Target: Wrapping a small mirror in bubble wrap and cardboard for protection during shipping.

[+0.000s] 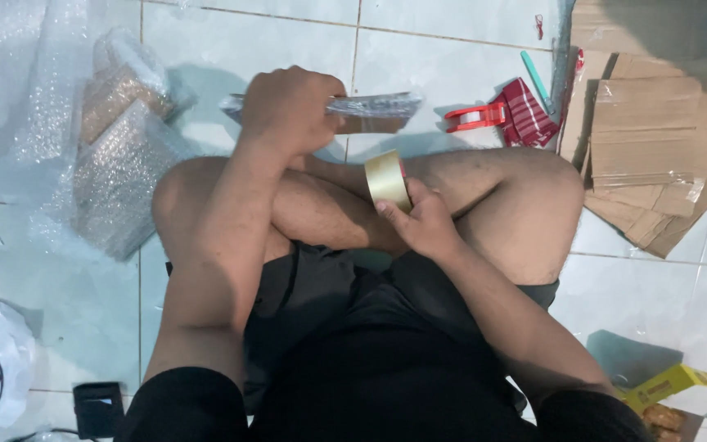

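Far left, we are seeing bubble wrap (pixel 10 90) spreading over the tiled floor (pixel 452 57), with wrapped parcels (pixel 120 164) lying on it beside our knee. Our left hand (pixel 288 110) is closing tight around a flat bubble-wrapped packet (pixel 370 106), holding it level just above the floor ahead of our crossed legs, while our right hand (pixel 427 221) is gripping a tape roll (pixel 387 178) upright over our shin, just below the packet. Further right, a red tape dispenser (pixel 475 116) is lying on the tiles, and flattened cardboard (pixel 656 139) is piling up at the far right.
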